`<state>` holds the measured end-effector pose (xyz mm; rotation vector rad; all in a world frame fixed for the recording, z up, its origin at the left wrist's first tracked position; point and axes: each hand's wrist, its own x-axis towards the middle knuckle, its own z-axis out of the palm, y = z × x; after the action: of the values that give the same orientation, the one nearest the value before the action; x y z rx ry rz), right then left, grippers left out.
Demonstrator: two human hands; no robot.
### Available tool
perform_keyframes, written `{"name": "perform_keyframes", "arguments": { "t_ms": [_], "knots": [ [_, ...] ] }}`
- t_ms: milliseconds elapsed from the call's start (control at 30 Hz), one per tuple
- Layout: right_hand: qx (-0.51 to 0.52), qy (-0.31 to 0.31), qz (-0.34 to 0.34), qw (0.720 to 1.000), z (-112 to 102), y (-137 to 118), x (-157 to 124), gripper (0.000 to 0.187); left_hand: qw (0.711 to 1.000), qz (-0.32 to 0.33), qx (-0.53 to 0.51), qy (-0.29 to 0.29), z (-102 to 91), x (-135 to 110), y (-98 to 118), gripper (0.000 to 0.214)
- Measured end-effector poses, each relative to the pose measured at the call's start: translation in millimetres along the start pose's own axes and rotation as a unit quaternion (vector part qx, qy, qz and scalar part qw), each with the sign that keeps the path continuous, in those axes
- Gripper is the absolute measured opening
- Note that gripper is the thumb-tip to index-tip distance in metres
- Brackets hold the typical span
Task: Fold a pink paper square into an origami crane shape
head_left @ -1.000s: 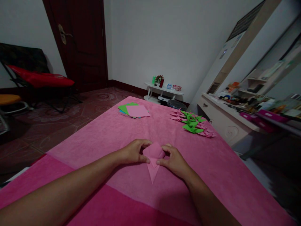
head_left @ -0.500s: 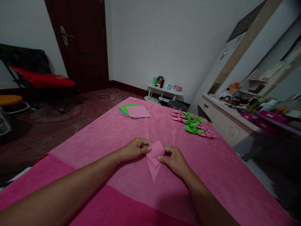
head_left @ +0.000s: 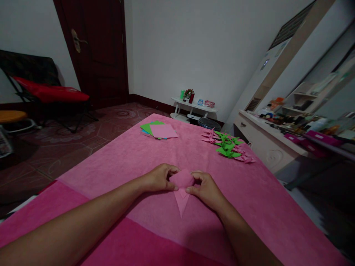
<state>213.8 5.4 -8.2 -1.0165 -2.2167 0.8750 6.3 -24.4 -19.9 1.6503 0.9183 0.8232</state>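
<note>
Fingers (head_left: 191, 190) of both hands are closed narrowly on a folded pink paper (head_left: 182, 180), pinching it from either side. The left hand (head_left: 156, 179) grips the paper's left edge between thumb and curled fingers. The right hand (head_left: 206, 190) grips the right edge the same way. Both forearms reach in from the near edge of the view and rest low over the table.

The folded pink paper sits at the middle of the table, a little nearer than its centre. Its upper part bulges up between the two hands. A long narrow point runs from it toward the near side and lies flat on the pink tablecloth (head_left: 124, 162), which covers the whole tabletop.

On the far side of the table, left of centre, lies a small stack of paper squares (head_left: 161, 130), pink on top with green and blue edges showing beneath. At the far right lies a loose heap of folded paper figures (head_left: 229, 146) in green and pink, well apart from the hands.

Beyond the table, a dark wooden door (head_left: 97, 55) stands at the far left, with a folding chair (head_left: 47, 92) bearing a red cushion beside it. A low white side table (head_left: 193, 107) stands against the far wall, and a pale dresser (head_left: 266, 144) crowded with small items runs along the right.
</note>
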Motion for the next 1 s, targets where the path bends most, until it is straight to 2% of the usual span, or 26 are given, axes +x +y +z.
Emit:
{"name": "perform_keyframes", "arguments": {
  "t_ms": [167,333,567,800,1000],
  "knots": [
    [-0.134,0.035,-0.018,0.990,-1,-8,-1,0.017,0.996,0.001,0.089,0.022,0.7,-1,3,0.024],
    [-0.229,-0.003,-0.047,0.972,-4,-16,-1,0.025,0.982,-0.003,0.179,0.057,5.2,0,2,0.020],
    [-0.203,-0.040,-0.042,0.977,-2,-11,2,0.022,0.961,0.005,0.262,0.093,13.2,-1,8,0.011],
    [-0.171,-0.049,-0.031,0.984,-5,-8,1,0.017,0.975,0.009,0.220,0.032,6.5,-5,11,0.003],
    [-0.179,-0.069,-0.051,0.980,-8,-9,2,0.016,0.969,0.029,0.246,0.008,4.5,-7,9,0.007]
  ]
}}
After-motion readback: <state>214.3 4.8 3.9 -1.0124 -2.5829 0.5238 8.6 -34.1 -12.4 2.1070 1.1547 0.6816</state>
